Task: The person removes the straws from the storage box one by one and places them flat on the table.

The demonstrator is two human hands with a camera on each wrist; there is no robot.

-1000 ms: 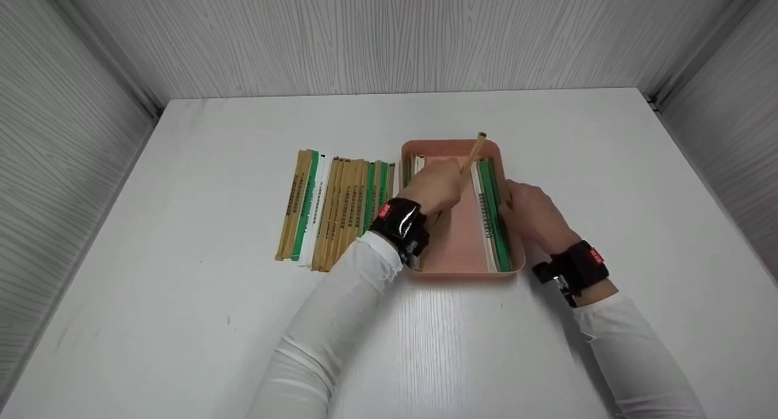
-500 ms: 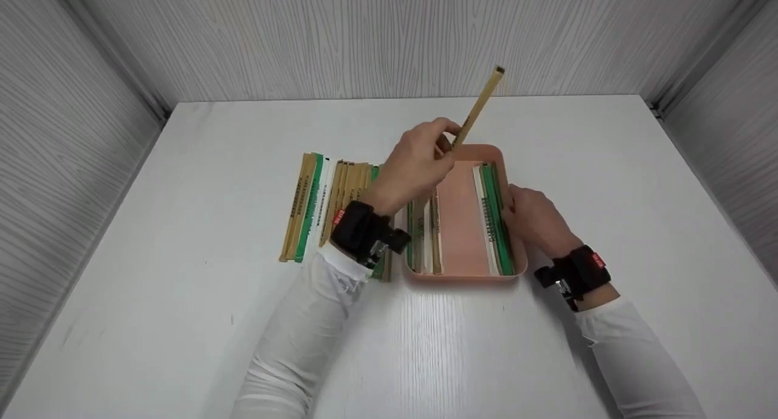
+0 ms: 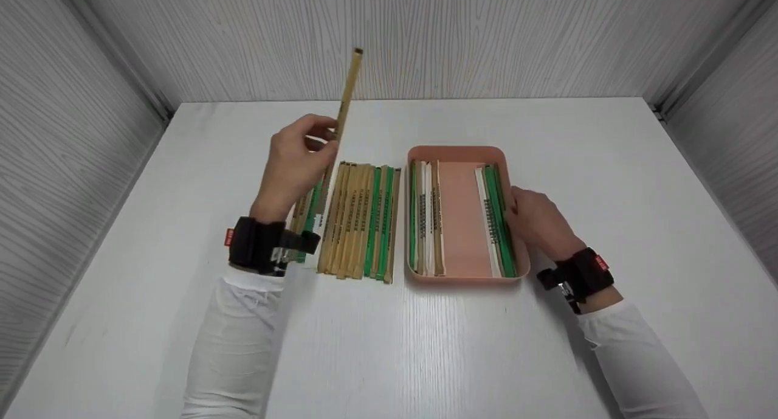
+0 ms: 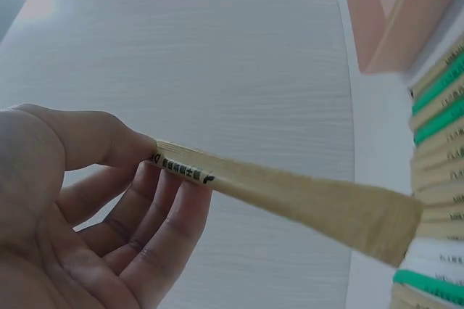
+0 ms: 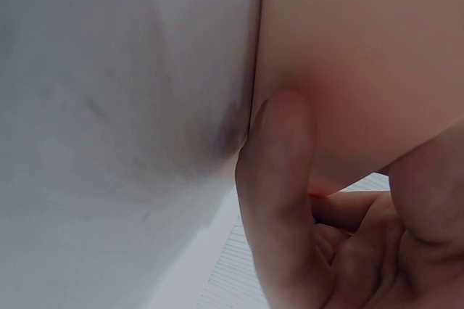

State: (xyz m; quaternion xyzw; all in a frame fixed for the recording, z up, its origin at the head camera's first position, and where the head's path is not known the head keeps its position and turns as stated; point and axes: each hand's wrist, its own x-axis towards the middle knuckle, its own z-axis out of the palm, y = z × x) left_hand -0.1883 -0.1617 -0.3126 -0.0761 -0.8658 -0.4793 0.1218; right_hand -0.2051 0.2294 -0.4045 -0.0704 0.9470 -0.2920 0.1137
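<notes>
My left hand (image 3: 295, 157) pinches a long, slim brown paper-wrapped stick packet (image 3: 347, 93) between thumb and fingers, its dark-tipped end pointing up and away. In the left wrist view, dark print shows on the packet (image 4: 312, 207) beside the fingertips. The hand is raised over the left end of a row of similar packets (image 3: 358, 218) in brown, green and white. My right hand (image 3: 541, 218) grips the right side of a pink tray (image 3: 465, 218). In the right wrist view, one finger (image 5: 279, 157) presses the tray's outer wall (image 5: 377, 55).
Inside the tray, a white, green and brown group of packets (image 3: 428, 218) lines the left side. Another group (image 3: 495, 221) lies along the right side, with bare tray floor between. A pale panel (image 3: 413, 36) stands behind the white table (image 3: 413, 346).
My left hand has lifted the brown packet up from over the tray and carried it left above the row. My right hand has stayed at the tray's side.
</notes>
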